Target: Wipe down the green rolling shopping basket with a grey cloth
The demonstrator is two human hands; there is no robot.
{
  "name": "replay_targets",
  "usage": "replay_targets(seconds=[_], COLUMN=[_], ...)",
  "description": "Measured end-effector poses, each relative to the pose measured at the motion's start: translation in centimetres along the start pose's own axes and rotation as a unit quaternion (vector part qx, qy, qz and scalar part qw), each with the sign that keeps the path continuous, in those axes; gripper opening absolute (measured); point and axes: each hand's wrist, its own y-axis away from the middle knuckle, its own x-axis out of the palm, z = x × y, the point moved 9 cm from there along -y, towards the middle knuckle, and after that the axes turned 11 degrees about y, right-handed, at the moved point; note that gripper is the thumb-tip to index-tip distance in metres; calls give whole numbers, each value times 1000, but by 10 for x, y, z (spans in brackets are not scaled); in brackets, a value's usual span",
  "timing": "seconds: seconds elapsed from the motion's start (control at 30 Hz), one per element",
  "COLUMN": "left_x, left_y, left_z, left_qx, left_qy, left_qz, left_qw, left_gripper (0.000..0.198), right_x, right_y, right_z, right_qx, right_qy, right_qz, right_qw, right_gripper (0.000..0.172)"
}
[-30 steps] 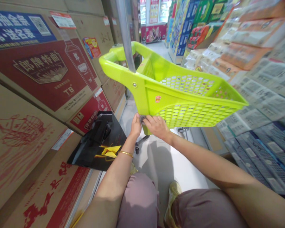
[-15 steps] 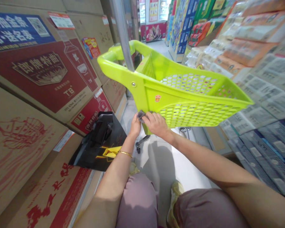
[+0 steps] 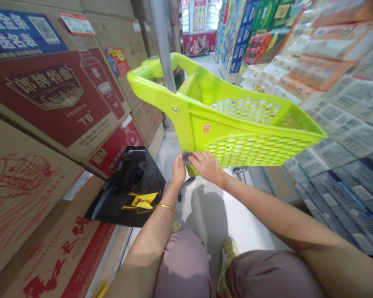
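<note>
A lime-green plastic shopping cart [image 3: 195, 120] stands before me, with a slanted metal pole [image 3: 163, 45] at its handle end and a small orange sticker on its side. Low on the upright part of its frame, my right hand [image 3: 207, 166] presses a crumpled grey cloth [image 3: 187, 156] against the plastic, fingers closed over it. My left hand [image 3: 178, 167], with a gold bangle on the wrist, is at the left edge of the frame. Its fingers curl round that edge and touch the cloth; the fingertips are partly hidden.
Stacked cardboard cartons [image 3: 56, 91] line the left side. A black bag [image 3: 130, 186] with a yellow piece [image 3: 144, 200] on it leans beside my left forearm. Packaged paper goods [image 3: 335, 82] are piled on the right. My knees and shoes are below, on a pale tiled floor [image 3: 245, 223].
Both hands have slid slightly down the cart's upright with the cloth. The view has shifted a little; the cart stands about where it was.
</note>
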Motion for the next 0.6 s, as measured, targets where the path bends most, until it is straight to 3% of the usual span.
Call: replay_targets(seconds=[0.17, 0.27, 0.47, 0.6], left_x=[10, 19, 22, 22], left_y=[17, 17, 12, 14], left_z=[11, 14, 31, 36], left_qx=[2, 2, -7, -10], left_qy=[-32, -39, -9, 12], left_qz=[21, 15, -13, -10], left_qw=[999, 999, 1000, 1000], left_gripper=[57, 54, 26, 19], right_x=[-18, -16, 15, 38], right_y=[-18, -16, 21, 45], right_z=[-26, -27, 0, 9], right_qx=[62, 56, -33, -39], right_qy=[-22, -5, 14, -22], right_qz=[-36, -53, -87, -75], right_qw=[997, 997, 996, 996], right_gripper=[27, 27, 22, 22])
